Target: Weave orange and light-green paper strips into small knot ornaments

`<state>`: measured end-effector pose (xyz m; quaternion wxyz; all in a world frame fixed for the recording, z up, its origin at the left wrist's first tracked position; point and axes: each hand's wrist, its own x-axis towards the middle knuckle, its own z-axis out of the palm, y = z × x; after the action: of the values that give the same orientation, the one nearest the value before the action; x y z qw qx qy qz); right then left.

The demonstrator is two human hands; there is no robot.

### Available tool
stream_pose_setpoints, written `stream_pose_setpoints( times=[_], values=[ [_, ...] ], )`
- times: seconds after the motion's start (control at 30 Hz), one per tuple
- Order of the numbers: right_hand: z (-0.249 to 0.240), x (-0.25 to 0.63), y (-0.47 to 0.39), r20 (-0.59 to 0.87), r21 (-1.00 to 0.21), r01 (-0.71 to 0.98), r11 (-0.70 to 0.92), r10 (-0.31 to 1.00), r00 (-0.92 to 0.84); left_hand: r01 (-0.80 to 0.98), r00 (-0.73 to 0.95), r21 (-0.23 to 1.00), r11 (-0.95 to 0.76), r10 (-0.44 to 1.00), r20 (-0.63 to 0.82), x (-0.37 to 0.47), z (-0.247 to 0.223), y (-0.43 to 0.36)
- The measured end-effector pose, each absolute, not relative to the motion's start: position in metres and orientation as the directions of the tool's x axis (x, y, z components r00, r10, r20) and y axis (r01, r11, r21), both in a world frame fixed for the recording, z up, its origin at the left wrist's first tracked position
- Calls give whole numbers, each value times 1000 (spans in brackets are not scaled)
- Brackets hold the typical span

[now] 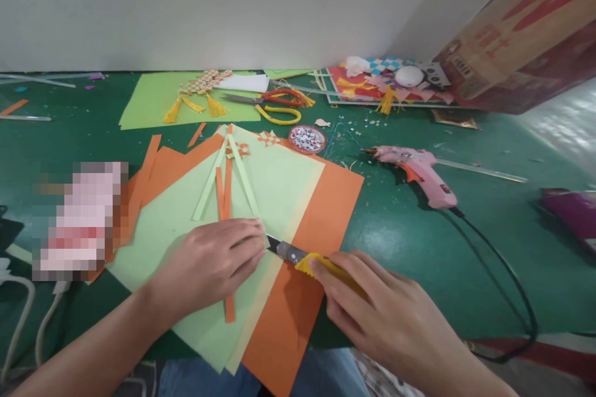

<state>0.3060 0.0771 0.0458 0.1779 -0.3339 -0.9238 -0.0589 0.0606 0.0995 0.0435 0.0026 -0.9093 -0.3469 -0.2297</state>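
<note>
My right hand (367,291) grips the yellow handle of a utility knife (289,252), its blade out and pointing left. My left hand (218,260) is closed, fingertips pressed together right beside the blade tip; what they pinch, if anything, is hidden. Both hands are over pale green paper sheets (284,180), stacked on orange paper (274,335). Narrow pale green strips (243,173) and orange strips (220,192) lie on the stack, some running up to or under my left hand. A small orange-and-green woven piece (238,149) sits near the stack's top corner.
A pink glue gun (414,170) with a black cord lies at right. Behind the papers are scissors (274,102), a dish of googly eyes (307,139) and tasselled woven paper (205,84). A blurred-out pink object (84,223) with a cable lies left. A paper bag (521,37) stands back right.
</note>
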Motion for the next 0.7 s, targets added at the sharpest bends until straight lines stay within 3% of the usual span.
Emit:
stream_pose_setpoints(
  times=[0.7],
  values=[
    [42, 305, 78, 380, -47, 646, 762, 612, -694, 660, 622, 169, -732, 658, 424, 61, 41, 98]
  ],
)
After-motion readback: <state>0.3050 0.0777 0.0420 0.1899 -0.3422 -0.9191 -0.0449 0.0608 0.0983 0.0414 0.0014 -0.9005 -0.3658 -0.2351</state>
